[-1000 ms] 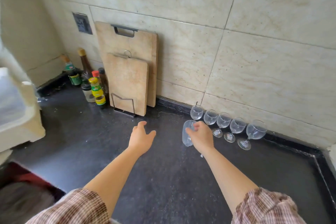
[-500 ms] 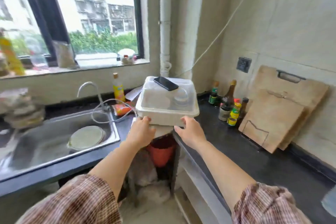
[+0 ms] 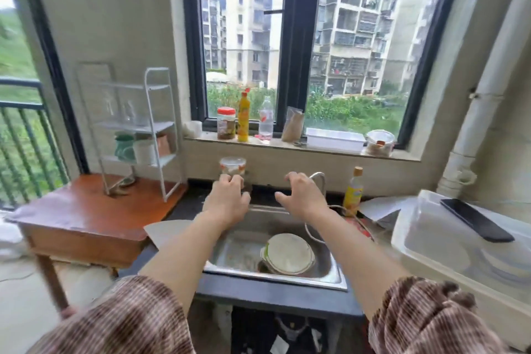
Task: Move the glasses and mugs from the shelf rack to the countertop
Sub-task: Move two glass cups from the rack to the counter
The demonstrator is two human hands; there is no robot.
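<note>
A white wire shelf rack (image 3: 156,123) stands on a brown wooden table (image 3: 86,215) at the left. Clear glasses (image 3: 130,112) blur together on its middle shelf. Below them sit a green mug (image 3: 124,147), a white mug (image 3: 143,151) and a brown mug (image 3: 163,144). My left hand (image 3: 228,200) and my right hand (image 3: 303,195) hover above the steel sink (image 3: 230,256), well to the right of the rack. Both hands hold nothing, with fingers curled and apart.
A pale plate (image 3: 288,253) lies in the sink, a curved tap (image 3: 319,178) behind it. A jar (image 3: 232,165) stands behind my left hand. A plastic bin (image 3: 459,244) with a black phone (image 3: 475,218) sits at the right. Bottles line the windowsill (image 3: 287,144).
My view has swung left from the tiled corner, past the plastic bin, to the sink and window. My right hand let go of the glass; both hands left the bin's edge.
</note>
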